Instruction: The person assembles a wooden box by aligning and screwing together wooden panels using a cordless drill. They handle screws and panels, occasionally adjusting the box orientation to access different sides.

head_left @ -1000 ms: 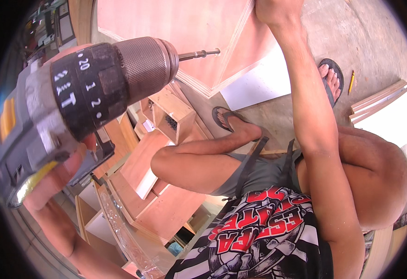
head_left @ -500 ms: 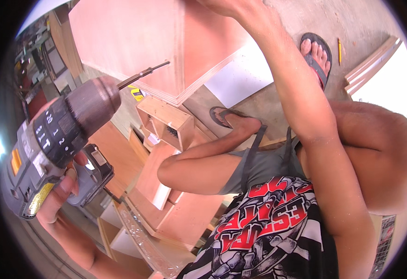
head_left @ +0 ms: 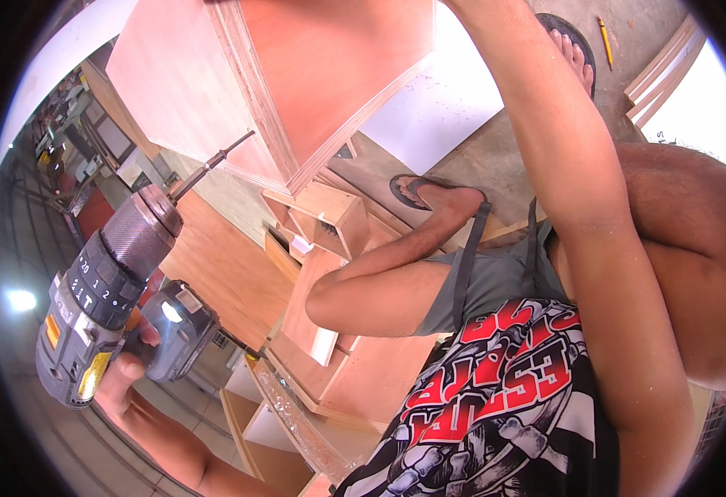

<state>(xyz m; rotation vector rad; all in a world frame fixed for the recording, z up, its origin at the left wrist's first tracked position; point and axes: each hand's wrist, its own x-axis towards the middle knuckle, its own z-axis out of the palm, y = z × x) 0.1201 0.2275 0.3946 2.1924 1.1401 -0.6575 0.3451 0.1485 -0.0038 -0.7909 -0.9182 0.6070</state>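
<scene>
My left hand [head_left: 121,377] is wrapped round the grip of a grey and black cordless drill [head_left: 102,286], held up at the left. Its long thin bit [head_left: 214,166] points up and right. The bit's tip overlaps the pale side of a large plywood box [head_left: 330,91] in the picture; whether they touch I cannot tell. My right forearm [head_left: 537,108] stretches up across the box's right side and leaves at the top edge. The right hand itself is outside the picture.
A small wooden divided box [head_left: 342,219] holding dark small pieces sits below the plywood box. A white sheet [head_left: 429,116] lies on the floor, a yellow pencil [head_left: 605,43] farther right. Stacked boards [head_left: 665,70] stand at the right. Wooden panels [head_left: 379,377] lie near my bent leg.
The drill has swung, its bit now pointing more steeply upward and its tip farther left. The plywood box appears turned, showing more of its reddish side. My right hand has left the picture.
</scene>
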